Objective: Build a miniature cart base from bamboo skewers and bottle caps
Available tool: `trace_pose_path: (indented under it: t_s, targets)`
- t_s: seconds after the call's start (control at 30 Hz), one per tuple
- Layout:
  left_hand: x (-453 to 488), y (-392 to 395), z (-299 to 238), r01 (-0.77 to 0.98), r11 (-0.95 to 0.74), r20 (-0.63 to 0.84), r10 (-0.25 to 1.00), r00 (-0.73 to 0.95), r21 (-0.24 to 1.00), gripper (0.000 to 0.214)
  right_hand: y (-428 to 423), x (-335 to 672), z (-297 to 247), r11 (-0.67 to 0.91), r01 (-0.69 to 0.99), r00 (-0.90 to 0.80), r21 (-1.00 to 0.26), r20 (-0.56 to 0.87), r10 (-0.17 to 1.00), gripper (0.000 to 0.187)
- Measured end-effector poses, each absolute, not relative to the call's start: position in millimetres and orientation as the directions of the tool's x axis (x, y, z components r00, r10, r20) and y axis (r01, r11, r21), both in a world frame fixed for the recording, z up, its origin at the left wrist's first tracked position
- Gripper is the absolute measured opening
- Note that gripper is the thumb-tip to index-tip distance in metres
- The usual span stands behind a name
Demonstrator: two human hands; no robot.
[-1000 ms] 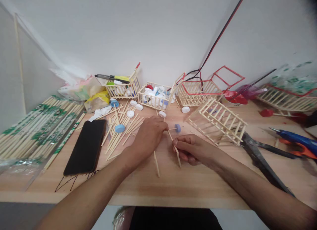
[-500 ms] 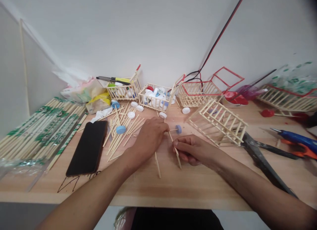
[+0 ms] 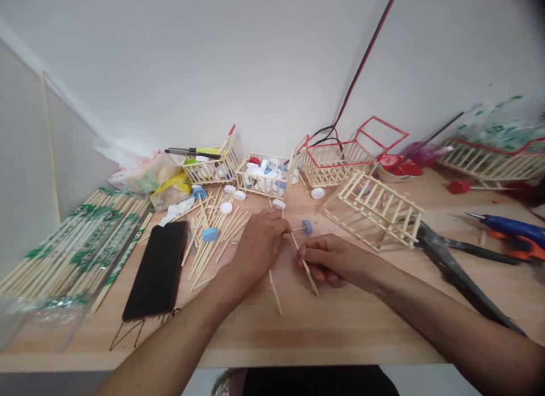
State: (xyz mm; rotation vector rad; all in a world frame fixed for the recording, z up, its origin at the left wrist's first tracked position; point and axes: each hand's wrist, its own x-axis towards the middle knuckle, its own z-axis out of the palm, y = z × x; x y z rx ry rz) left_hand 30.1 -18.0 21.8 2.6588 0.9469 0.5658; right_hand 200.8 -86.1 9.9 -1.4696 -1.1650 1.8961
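Note:
My left hand (image 3: 261,240) is closed over the far end of a small frame of wooden sticks; its fingertips are partly hidden. One stick leg (image 3: 276,298) of that frame sticks out below this hand. My right hand (image 3: 326,259) pinches the other stick leg (image 3: 311,281) between thumb and fingers, close to the table. A blue bottle cap (image 3: 307,227) sits on a stick at the frame's right side, just beyond my right hand. Just past my left hand is a white bottle cap (image 3: 279,204); whether it is joined to the frame I cannot tell.
Loose sticks (image 3: 206,259) and a phone (image 3: 155,271) lie left, beside wrapped chopsticks (image 3: 85,242). Behind stand stick carts, one holding bottle caps (image 3: 266,174). To the right are a tipped stick basket (image 3: 377,208), black-handled cutters (image 3: 451,276) and a blue glue gun (image 3: 511,230).
The camera view has shifted and tilted slightly. Both hands keep their hold on the stick frame, with hardly any movement against the table.

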Motion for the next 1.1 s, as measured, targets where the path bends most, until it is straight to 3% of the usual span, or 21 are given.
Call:
trace_pose_path:
  t_s: [0.57, 1.1]
  targets:
    - [28.6, -17.9, 19.2, 0.539, -0.752, 0.275, 0.648, 0.710, 0.380, 0.022, -83.0, 201.4, 3.1, -0.467, 0.215, -0.301, -0.858, -0.513, 0.804, 0.034]
    - [28.3, -18.8, 18.6, 0.535, -0.738, 0.266, 0.658, 0.705, 0.410, 0.024, -79.7, 202.0, 6.6, -0.509, 0.157, -0.335, -0.846, -0.531, 0.779, 0.031]
